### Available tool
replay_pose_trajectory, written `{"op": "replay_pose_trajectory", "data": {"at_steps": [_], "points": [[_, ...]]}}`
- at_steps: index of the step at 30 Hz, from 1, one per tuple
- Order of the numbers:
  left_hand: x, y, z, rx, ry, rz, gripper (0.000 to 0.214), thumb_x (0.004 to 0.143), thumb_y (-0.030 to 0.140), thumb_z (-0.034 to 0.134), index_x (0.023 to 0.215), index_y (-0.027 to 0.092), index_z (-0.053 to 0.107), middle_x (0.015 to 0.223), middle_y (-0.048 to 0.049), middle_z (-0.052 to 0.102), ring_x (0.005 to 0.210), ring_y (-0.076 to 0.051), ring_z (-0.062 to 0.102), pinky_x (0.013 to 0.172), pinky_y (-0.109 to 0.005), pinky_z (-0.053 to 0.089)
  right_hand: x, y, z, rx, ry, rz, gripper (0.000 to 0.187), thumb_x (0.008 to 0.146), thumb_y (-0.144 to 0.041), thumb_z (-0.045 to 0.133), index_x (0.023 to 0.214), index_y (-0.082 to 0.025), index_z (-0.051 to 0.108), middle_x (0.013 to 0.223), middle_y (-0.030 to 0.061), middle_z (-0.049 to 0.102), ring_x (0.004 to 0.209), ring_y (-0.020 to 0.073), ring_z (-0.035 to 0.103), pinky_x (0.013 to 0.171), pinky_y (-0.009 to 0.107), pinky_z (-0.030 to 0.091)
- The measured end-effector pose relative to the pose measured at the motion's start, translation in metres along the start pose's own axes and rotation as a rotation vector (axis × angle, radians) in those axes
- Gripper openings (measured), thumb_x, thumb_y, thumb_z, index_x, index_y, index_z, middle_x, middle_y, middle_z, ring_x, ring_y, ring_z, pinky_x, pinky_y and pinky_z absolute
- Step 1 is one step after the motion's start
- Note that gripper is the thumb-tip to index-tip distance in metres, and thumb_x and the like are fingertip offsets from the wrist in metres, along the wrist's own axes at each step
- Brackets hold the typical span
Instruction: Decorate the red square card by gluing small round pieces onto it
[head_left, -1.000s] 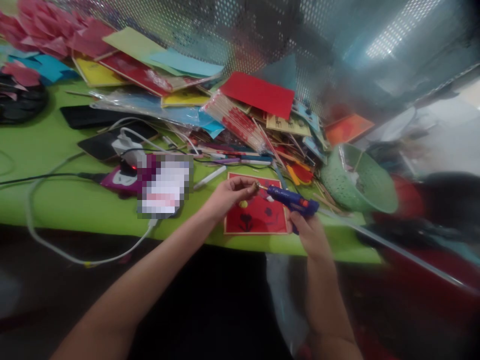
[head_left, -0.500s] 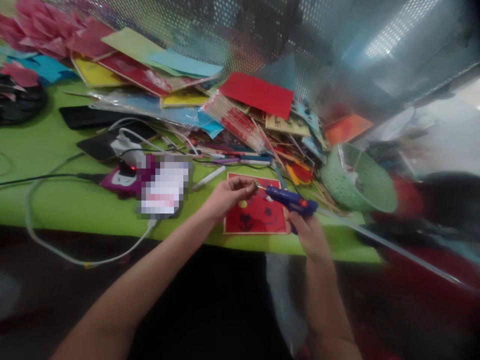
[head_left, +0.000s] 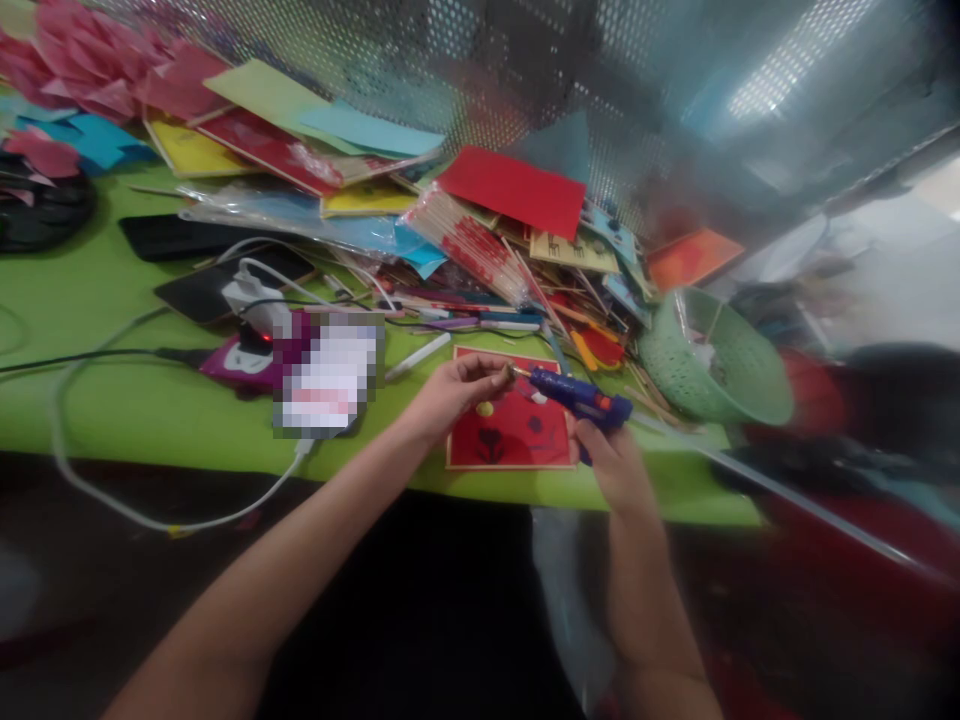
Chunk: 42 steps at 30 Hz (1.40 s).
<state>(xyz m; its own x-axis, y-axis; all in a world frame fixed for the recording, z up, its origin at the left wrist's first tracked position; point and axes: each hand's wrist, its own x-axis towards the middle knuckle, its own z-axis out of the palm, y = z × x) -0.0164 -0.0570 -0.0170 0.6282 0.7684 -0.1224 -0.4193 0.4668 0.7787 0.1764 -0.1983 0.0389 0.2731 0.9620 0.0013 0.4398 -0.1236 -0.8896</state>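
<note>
My right hand (head_left: 609, 462) grips a blue glue gun (head_left: 581, 396) with an orange trigger, its nozzle pointing left. My left hand (head_left: 457, 390) is pinched on a tiny piece that I cannot make out, held right at the nozzle tip. Both hands hover over a red card (head_left: 514, 432) with dark flower shapes and a yellow dot, which lies flat near the front edge of the green table (head_left: 112, 400).
A green plastic colander (head_left: 712, 360) lies tilted right of the card. Behind it sits a heap of coloured paper sheets (head_left: 510, 190), sticks and pens. To the left are a charger with white cables (head_left: 247, 295), dark phones and pink paper flowers (head_left: 82, 60).
The glue gun and my right hand have shifted slightly left, toward the pinched piece. My left hand has stayed in place.
</note>
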Motion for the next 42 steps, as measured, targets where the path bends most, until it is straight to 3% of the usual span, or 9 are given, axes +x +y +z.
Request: {"op": "replay_pose_trajectory", "data": {"at_steps": [42], "points": [[-0.0006, 0.0077, 0.0068, -0.127, 0.038, -0.047, 0.033, 0.065, 0.022, 0.089, 0.093, 0.013, 0.073, 0.088, -0.0053, 0.076, 0.079, -0.013, 0.072, 0.075, -0.023, 0.057, -0.002, -0.001, 0.0027, 0.028, 0.03, 0.029, 0.056, 0.085, -0.069, 0.06, 0.059, -0.02, 0.056, 0.05, 0.0003, 0.055, 0.05, 0.0129, 0.05, 0.052, 0.027, 0.038]]}}
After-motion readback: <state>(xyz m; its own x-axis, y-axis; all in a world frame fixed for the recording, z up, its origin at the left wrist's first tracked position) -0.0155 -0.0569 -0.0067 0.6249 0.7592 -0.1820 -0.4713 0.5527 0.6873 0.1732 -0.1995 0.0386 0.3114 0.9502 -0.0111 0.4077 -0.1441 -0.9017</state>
